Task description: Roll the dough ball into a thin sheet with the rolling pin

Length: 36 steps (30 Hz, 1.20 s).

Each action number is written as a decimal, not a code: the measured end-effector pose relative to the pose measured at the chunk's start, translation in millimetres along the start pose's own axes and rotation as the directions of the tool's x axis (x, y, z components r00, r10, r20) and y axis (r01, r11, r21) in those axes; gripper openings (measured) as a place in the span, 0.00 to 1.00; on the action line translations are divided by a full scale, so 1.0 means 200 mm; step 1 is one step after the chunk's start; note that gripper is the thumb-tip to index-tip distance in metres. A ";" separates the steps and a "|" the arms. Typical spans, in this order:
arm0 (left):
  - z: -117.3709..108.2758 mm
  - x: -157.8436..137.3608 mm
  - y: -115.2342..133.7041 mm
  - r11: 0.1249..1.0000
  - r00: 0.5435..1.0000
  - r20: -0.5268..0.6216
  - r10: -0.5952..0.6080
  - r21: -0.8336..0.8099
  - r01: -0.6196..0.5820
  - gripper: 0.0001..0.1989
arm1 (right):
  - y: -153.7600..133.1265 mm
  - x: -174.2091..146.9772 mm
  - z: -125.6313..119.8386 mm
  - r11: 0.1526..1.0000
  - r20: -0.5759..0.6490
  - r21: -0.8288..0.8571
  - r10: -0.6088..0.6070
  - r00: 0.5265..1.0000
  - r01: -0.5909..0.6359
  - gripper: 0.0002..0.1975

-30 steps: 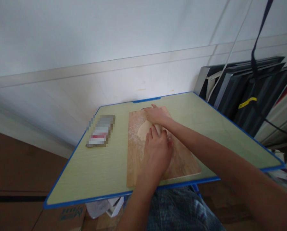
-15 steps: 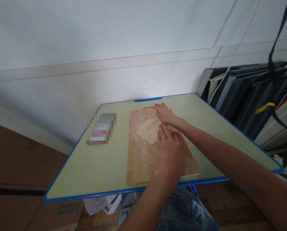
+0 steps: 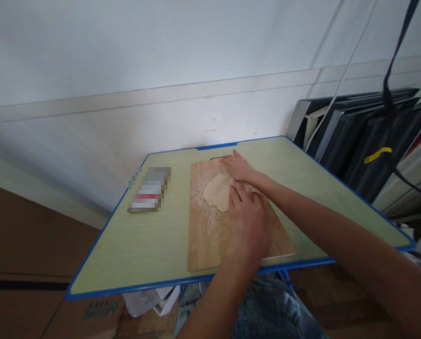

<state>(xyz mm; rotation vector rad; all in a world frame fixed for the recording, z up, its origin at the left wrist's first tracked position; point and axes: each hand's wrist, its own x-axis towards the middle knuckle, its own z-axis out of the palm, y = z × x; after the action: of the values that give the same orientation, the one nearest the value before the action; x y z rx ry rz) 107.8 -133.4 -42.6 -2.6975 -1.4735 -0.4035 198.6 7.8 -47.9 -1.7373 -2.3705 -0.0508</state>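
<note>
A flattened, uneven-edged piece of pale dough (image 3: 217, 192) lies on a floured wooden cutting board (image 3: 206, 245). My left hand (image 3: 247, 212) comes in from the near side, its stretched fingers resting on the dough's right edge. Beyond it, my right hand (image 3: 237, 167) lies flat with spread fingers over the far right part of the dough and board. Its forearm reaches in from the right. The hands almost touch and cover the dough's right side, so what is under them is hidden.
The board rests on a pale green folding table (image 3: 143, 249) with a blue rim. A pixelated flat object (image 3: 149, 190) lies at left. Behind is a white wall (image 3: 196, 117); dark panels (image 3: 355, 136) lean at right. A cardboard box (image 3: 97, 313) stands below left.
Both hands stay over the dough's right part, shifted only very slightly left. The view itself has moved a little; the dough looks much the same.
</note>
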 end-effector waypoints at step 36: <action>-0.02 -0.01 -0.18 0.974 0.996 -0.044 -0.080 -0.215 0.069 0.24 | -0.19 0.09 -0.01 0.998 -0.035 -0.049 0.035 0.999 -0.037 0.16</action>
<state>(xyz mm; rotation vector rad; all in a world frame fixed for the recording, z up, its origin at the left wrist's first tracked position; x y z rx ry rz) 75.6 -115.7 -42.3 -2.7710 -1.6065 -0.6676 157.4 12.5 -39.8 -1.7859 -2.3319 -0.1338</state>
